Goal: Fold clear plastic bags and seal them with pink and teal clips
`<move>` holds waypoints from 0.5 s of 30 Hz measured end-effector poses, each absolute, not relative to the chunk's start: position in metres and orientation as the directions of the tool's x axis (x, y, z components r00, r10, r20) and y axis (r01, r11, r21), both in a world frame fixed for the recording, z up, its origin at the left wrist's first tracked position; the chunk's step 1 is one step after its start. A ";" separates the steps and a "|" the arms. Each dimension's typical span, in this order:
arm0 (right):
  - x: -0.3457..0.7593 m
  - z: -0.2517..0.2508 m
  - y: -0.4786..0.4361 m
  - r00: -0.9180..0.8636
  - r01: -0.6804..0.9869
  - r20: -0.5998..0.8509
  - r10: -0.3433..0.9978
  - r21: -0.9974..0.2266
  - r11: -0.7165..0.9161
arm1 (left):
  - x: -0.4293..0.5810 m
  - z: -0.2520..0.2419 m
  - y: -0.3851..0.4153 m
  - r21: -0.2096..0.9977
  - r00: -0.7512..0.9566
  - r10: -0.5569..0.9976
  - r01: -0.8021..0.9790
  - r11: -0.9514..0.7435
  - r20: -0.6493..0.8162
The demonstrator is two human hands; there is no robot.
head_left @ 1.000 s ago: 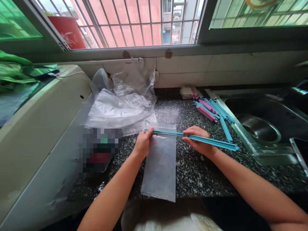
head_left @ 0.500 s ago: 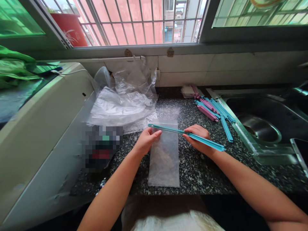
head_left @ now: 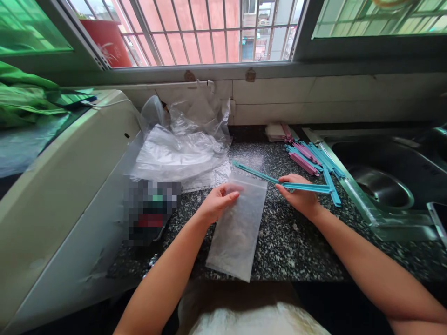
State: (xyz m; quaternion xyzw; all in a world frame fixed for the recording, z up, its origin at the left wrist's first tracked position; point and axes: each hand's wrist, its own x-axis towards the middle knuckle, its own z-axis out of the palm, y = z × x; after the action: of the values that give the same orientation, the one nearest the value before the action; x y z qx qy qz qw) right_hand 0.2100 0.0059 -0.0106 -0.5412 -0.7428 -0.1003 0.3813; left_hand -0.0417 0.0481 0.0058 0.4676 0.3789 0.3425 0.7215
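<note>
My left hand (head_left: 219,204) pinches the upper left side of a clear plastic zip bag (head_left: 238,232), its thumb in front and fingers behind the film. Tilted over the counter, the bag looks flat, and its top edge points up and to the right. In my right hand (head_left: 301,197) is a light blue bag-sealing clip (head_left: 257,173), gripped near its middle. One slim arm of it reaches left above the bag's top, apart from my left fingers; the wider arm extends to the right.
Several pink clips (head_left: 304,164) and blue clips (head_left: 332,187) lie beside a metal sink (head_left: 372,223). Crumpled clear plastic bags (head_left: 178,151) are heaped at the back left. A blurred-out dark item (head_left: 150,214) rests left of my left hand. A white appliance (head_left: 84,186) borders the counter.
My left hand has let go of the clip's left end and now holds the bag, which has lifted and tilted. The clip's two arms have spread to an angle in my right hand.
</note>
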 end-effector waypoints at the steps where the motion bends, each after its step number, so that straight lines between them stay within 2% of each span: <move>1: 0.208 -0.012 0.006 -0.147 0.878 0.661 0.736 -0.256 0.405 | -0.041 0.007 0.048 0.930 0.481 0.846 -0.149 0.337 -0.230; 6: 0.195 -0.016 0.000 -0.227 0.824 0.623 0.748 -0.287 0.489 | -0.038 0.009 0.047 0.922 0.461 0.853 -0.162 0.350 -0.243; 15: 0.189 -0.011 -0.005 -0.224 0.812 0.606 0.764 -0.318 0.490 | -0.031 0.004 0.047 0.869 0.467 0.829 -0.218 0.445 -0.307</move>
State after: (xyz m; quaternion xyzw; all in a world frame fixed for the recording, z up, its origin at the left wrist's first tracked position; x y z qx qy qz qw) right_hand 0.1889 -0.0053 -0.0111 -0.5040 -0.7815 -0.0329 0.3664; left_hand -0.0313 0.0475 0.0040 0.3982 0.3838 0.3452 0.7583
